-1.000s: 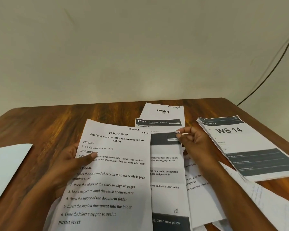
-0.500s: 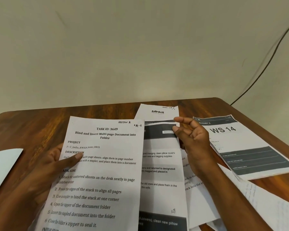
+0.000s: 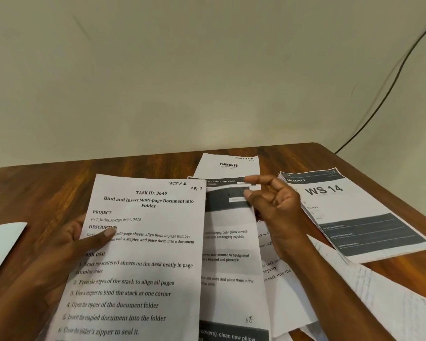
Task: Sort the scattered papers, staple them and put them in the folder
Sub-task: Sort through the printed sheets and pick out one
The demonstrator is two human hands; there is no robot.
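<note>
Meanwhile left hand (image 3: 67,244) pinches task sheet (image 3: 143,254); right hand (image 3: 273,205) hovers relaxed over papers (image 3: 229,257)

A printed task sheet (image 3: 143,254) headed "TASK ID: 3649" fills the lower centre of the frame, tilted up. Just right of it, partly tucked beneath, lies a sheet with dark bands (image 3: 229,267). Above that, a "blinkit" page (image 3: 228,166) lies flat at centre. A "WS 14" stack (image 3: 349,217) rests at right. More white sheets (image 3: 379,296) overlap at lower right.
</note>
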